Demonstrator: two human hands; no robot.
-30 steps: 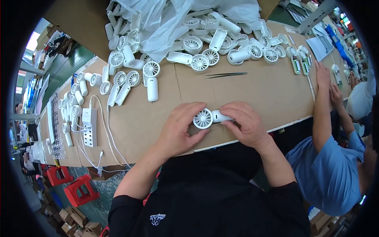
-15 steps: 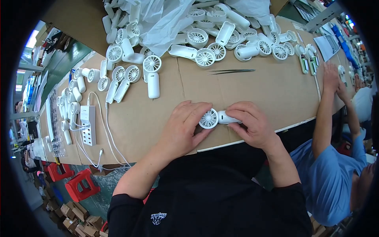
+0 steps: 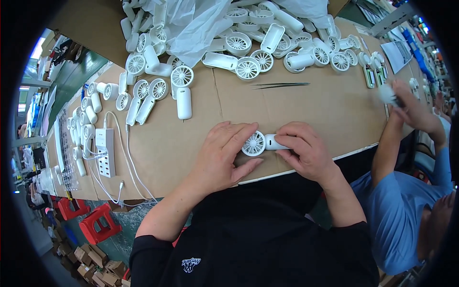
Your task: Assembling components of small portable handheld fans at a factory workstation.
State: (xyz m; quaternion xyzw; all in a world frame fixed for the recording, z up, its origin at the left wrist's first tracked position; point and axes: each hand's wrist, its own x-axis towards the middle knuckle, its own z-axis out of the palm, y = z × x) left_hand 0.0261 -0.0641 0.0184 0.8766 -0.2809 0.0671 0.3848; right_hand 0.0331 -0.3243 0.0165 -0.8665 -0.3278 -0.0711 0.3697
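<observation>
A white handheld fan [image 3: 253,144] lies between my two hands near the table's front edge, its round grille on the left and its handle on the right. My left hand [image 3: 225,152] closes round the grille, fingertips over its upper rim and thumb below it. With fingers and thumb, my right hand [image 3: 306,149] pinches the handle and hides its far end. Beyond them lies a pair of dark tweezers [image 3: 281,86]. One more white fan [image 3: 182,98] rests to the left of the tweezers.
White fan housings [image 3: 248,68] are heaped at the back beside plastic sheeting [image 3: 193,33]. On the left stand a white power strip [image 3: 105,152] with cables and several fan parts [image 3: 88,112]. At right, a co-worker's hand [image 3: 406,100] holds something white, blurred.
My hands stay in nearly the same place on the fan, and my left thumb has shifted slightly. The co-worker's hand has lifted a white piece.
</observation>
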